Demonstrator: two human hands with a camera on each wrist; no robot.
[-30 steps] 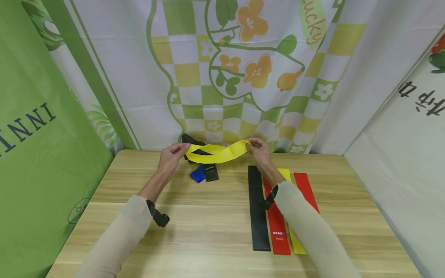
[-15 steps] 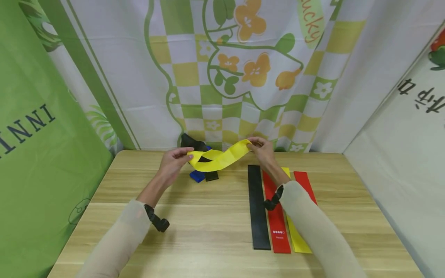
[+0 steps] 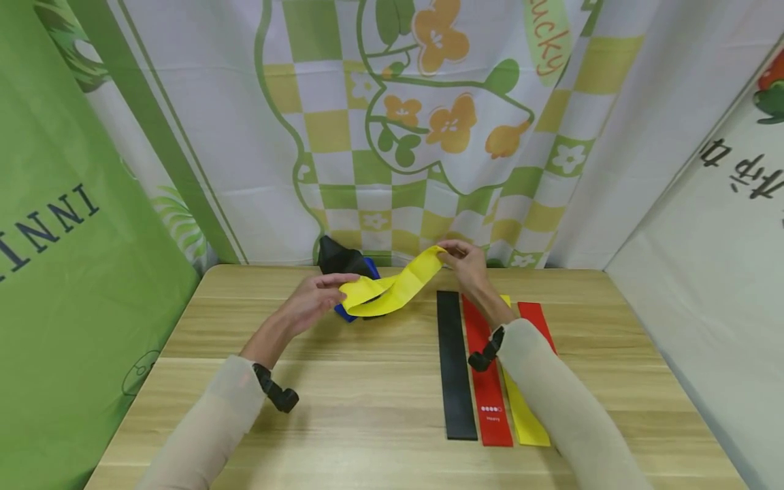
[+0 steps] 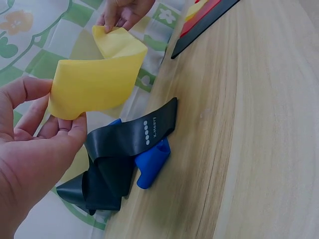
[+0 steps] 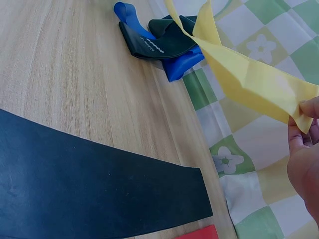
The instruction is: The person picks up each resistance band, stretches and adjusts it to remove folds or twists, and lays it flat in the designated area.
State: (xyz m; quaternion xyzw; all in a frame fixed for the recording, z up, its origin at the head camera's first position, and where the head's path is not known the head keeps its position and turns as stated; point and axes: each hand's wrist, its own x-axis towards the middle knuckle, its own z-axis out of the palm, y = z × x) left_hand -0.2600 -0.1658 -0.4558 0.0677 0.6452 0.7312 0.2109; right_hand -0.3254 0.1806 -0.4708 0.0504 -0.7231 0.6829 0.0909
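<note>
A yellow resistance band (image 3: 398, 289), a flat loop, hangs twisted in the air between both hands. My left hand (image 3: 312, 299) holds its lower left end with thumb and fingers; in the left wrist view the fingers (image 4: 75, 127) lie at the band's edge. My right hand (image 3: 468, 265) pinches the other end, held higher, also plain in the right wrist view. Behind and below the yellow band, a black band (image 4: 132, 134) marked X-Heavy and a blue band (image 4: 152, 164) lie bunched at the table's back edge. The yellow band partly hides them in the head view.
On the right of the wooden table (image 3: 367, 408), flat bands lie side by side: a black one (image 3: 456, 367), a red one (image 3: 490, 388) marked Heavy, a yellow one (image 3: 529, 415) and another red one (image 3: 539, 323). My right sleeve covers some. A patterned curtain (image 3: 343, 129) hangs behind the table.
My left hand has moved down and slightly right with its end of the yellow band, so the band now slants and has narrowed. My right hand stays nearly in place.
</note>
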